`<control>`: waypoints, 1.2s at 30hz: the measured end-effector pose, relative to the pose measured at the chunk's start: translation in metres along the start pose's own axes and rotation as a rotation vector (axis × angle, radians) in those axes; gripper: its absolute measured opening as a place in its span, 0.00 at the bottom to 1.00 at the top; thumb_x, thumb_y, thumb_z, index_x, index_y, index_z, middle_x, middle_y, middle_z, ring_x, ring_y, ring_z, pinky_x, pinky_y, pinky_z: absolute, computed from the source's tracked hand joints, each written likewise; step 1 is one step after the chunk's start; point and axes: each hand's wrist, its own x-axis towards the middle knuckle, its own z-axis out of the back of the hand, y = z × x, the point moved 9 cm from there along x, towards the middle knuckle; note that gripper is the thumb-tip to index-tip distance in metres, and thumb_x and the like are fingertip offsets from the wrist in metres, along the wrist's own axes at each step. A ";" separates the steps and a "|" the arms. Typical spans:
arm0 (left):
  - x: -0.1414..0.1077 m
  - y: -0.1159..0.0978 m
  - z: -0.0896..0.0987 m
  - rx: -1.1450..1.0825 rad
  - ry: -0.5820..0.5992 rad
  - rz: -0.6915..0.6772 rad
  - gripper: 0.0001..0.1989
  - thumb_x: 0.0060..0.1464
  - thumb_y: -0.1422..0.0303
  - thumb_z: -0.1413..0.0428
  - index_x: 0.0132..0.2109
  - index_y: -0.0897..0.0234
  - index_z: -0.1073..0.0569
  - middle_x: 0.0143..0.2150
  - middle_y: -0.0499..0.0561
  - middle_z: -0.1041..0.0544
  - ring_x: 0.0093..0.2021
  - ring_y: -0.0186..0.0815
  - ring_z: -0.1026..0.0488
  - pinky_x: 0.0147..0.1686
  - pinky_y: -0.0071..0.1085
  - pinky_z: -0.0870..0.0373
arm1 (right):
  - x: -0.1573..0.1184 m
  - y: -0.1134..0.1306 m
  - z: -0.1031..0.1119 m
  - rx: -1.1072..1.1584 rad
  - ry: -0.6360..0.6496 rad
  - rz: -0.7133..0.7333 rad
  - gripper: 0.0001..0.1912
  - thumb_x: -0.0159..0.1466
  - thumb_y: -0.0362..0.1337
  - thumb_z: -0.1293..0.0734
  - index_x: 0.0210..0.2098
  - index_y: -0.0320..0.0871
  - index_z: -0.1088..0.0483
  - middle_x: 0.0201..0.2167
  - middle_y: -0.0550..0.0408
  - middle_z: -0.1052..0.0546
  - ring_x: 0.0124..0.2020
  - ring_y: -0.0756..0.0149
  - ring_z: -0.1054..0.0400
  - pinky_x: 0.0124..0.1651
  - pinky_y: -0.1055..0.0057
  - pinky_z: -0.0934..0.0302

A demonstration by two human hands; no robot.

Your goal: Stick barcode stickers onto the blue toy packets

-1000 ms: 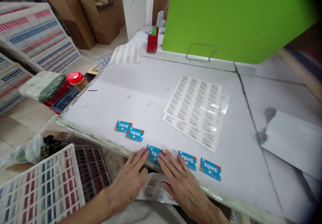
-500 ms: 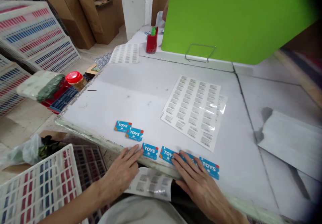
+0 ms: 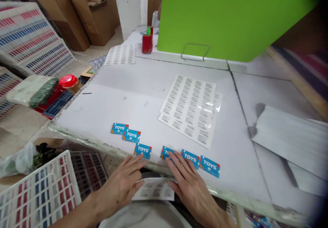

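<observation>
My left hand (image 3: 124, 180) is at the table's near edge, fingers stretched out. Its fingertips touch or nearly touch the lower edge of a blue "TOYS" card (image 3: 142, 150). My right hand (image 3: 188, 183) lies with fingers extended over another blue card (image 3: 166, 151), partly hiding it. Right of these fingers are two more cards, one partly covered (image 3: 188, 155) and one in full view (image 3: 210, 167). Farther left, two cards (image 3: 119, 128) (image 3: 131, 135) overlap at a corner. Between my thumbs, below the table edge, is a sheet of printed labels (image 3: 155, 189).
Barcode label sheets (image 3: 189, 107) lie mid-table, another (image 3: 120, 54) at the far left. A red holder (image 3: 147, 43) stands before a large green panel (image 3: 220, 19). White packages (image 3: 289, 139) are at right. Plastic crates (image 3: 38, 187) and a red-lidded jar (image 3: 68, 82) stand at left.
My right fingers have shifted left, uncovering more of the right-hand cards. The card by my left fingertips has slid slightly left, widening the gap beside it. The view has shifted a little.
</observation>
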 end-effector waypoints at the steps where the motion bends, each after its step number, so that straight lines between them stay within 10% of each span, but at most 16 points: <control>1: 0.003 -0.005 0.002 -0.057 0.000 -0.009 0.09 0.59 0.74 0.55 0.36 0.67 0.30 0.51 0.59 0.29 0.58 0.42 0.41 0.55 0.45 0.42 | -0.002 0.000 0.000 0.001 0.010 -0.005 0.26 0.63 0.35 0.41 0.59 0.35 0.46 0.60 0.45 0.43 0.61 0.54 0.52 0.55 0.53 0.43; 13: 0.033 -0.039 0.001 -0.166 -0.045 -0.079 0.10 0.60 0.73 0.56 0.36 0.66 0.31 0.43 0.56 0.26 0.52 0.40 0.34 0.51 0.37 0.37 | -0.034 -0.021 0.002 -0.001 0.031 -0.159 0.30 0.64 0.39 0.42 0.62 0.36 0.53 0.62 0.45 0.47 0.63 0.55 0.57 0.58 0.53 0.48; 22: 0.022 -0.014 -0.005 -0.469 0.104 0.273 0.17 0.60 0.63 0.58 0.32 0.66 0.29 0.26 0.47 0.30 0.26 0.31 0.33 0.28 0.24 0.39 | -0.065 -0.053 0.015 0.048 -0.074 -0.387 0.31 0.66 0.42 0.46 0.64 0.41 0.61 0.61 0.43 0.46 0.62 0.53 0.54 0.53 0.50 0.43; 26: 0.015 -0.005 0.003 -0.600 0.087 0.390 0.19 0.58 0.59 0.55 0.27 0.67 0.31 0.22 0.45 0.35 0.23 0.29 0.39 0.23 0.22 0.44 | -0.059 -0.037 0.039 0.326 -0.164 -0.349 0.27 0.64 0.41 0.43 0.61 0.42 0.50 0.57 0.44 0.39 0.59 0.57 0.46 0.54 0.57 0.42; 30: 0.002 0.011 0.009 -0.707 0.085 0.493 0.19 0.57 0.58 0.55 0.27 0.68 0.33 0.20 0.44 0.38 0.22 0.28 0.40 0.20 0.21 0.46 | -0.041 -0.026 0.039 0.728 -0.117 -0.386 0.10 0.63 0.41 0.41 0.37 0.44 0.31 0.32 0.55 0.24 0.34 0.67 0.29 0.35 0.74 0.35; 36: 0.014 -0.014 0.056 -0.110 -0.229 0.264 0.12 0.57 0.63 0.52 0.45 0.65 0.32 0.45 0.54 0.27 0.45 0.43 0.33 0.46 0.38 0.38 | -0.031 -0.021 0.032 0.811 -0.021 -0.412 0.11 0.64 0.37 0.42 0.27 0.43 0.33 0.21 0.60 0.30 0.23 0.71 0.35 0.26 0.77 0.42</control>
